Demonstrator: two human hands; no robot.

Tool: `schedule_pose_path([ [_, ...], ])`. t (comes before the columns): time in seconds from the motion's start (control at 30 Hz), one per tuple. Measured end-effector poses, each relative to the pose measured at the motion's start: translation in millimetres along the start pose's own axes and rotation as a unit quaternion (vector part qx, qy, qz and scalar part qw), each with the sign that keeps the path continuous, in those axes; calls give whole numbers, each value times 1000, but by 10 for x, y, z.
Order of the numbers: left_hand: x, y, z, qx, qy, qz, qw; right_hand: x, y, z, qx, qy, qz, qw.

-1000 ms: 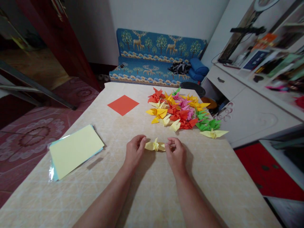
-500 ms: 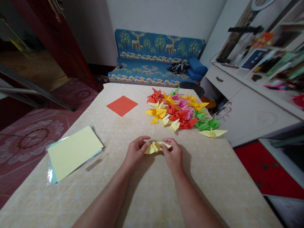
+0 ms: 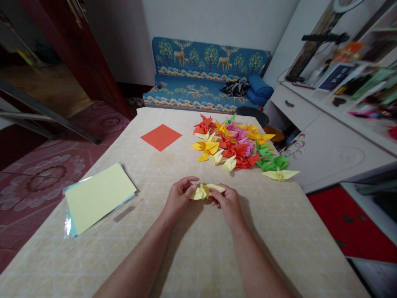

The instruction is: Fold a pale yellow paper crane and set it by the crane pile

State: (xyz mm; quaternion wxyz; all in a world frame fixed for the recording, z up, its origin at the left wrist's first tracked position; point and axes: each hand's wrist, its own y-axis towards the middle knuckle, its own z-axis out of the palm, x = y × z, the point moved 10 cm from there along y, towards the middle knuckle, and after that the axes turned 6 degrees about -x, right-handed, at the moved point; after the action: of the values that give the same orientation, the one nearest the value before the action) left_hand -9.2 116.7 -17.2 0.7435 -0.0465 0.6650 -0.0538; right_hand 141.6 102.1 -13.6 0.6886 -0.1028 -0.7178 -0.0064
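Note:
Between my two hands is a pale yellow origami crane (image 3: pixel 202 192), its wings spread to either side. My left hand (image 3: pixel 180 194) pinches the left wing between thumb and fingers. My right hand (image 3: pixel 228 200) is closed on the crane's right side, thumb near the body and fingers curled beneath the wing. Beyond my hands, to the right, lies a cluster of folded paper cranes (image 3: pixel 237 150) in red, orange, pink, green and pale yellow. A flat red paper square (image 3: pixel 161 137) lies farther off on the left.
A stack of pale yellow and blue paper sheets (image 3: pixel 101 196) in a clear wrapper lies at the left of the cloth-covered table (image 3: pixel 198 256). Past the far edge stands a blue patterned sofa (image 3: pixel 195 89). A white cabinet (image 3: pixel 335 136) stands on the right.
My right hand has shifted its hold on the crane, the fingers now curling lower under the right wing, which shows more fully. My left hand keeps its pinch. The view has shifted slightly.

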Motion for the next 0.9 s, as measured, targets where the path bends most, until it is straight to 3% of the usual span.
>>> schedule_pose_path([
  [0.23,9,-28,8,0,-62,-28,998,-22,-5,47,0,17,-2,1000],
  [0.4,2,-67,79,42,-109,-59,991,-76,18,-65,-48,34,-19,998],
  [0.63,40,-76,86,70,-117,-71,988,-114,19,-65,-52,53,-10,997],
  [0.9,64,-84,114,50,-169,-58,983,-117,-2,-34,-67,55,15,996],
])
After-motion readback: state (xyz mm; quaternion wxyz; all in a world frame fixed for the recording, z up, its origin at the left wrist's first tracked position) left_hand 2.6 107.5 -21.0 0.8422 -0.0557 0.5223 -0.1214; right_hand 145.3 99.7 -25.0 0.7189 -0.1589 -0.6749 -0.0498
